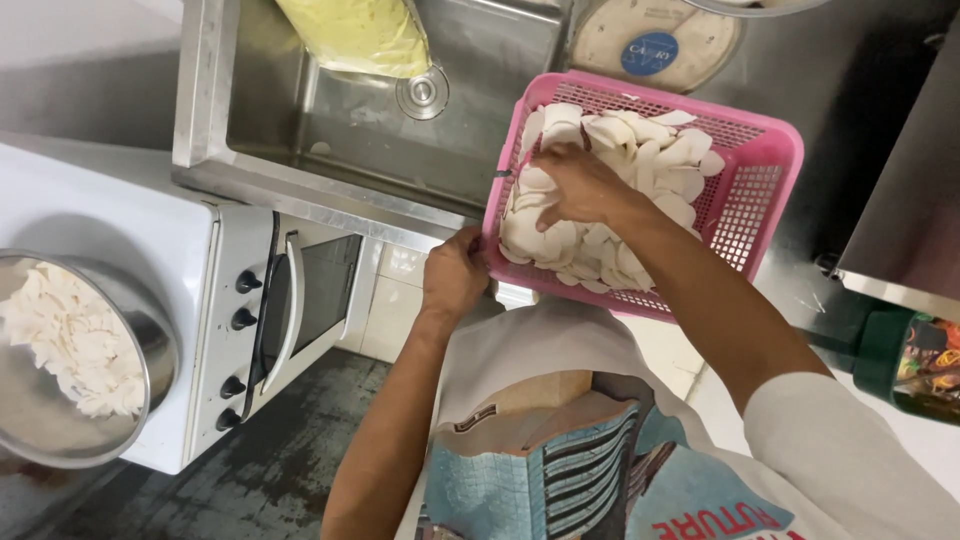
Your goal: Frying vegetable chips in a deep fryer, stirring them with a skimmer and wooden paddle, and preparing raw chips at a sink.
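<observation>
Plainly, the left hand (452, 275) is closed on the near corner of the pink plastic basket (762, 170), which rests tilted on the edge of the stainless steel sink (300, 130), while the right hand (580, 185) lies in the basket with its fingers curled over the heap of white slices (640, 150); whether it pinches any single slice I cannot tell. Judging by the piles, the sorting looks partway through: a metal bowl (150, 340) on top of the white oven (120, 220) already holds a good mound of similar white pieces (70, 340), yet the basket remains well filled.
</observation>
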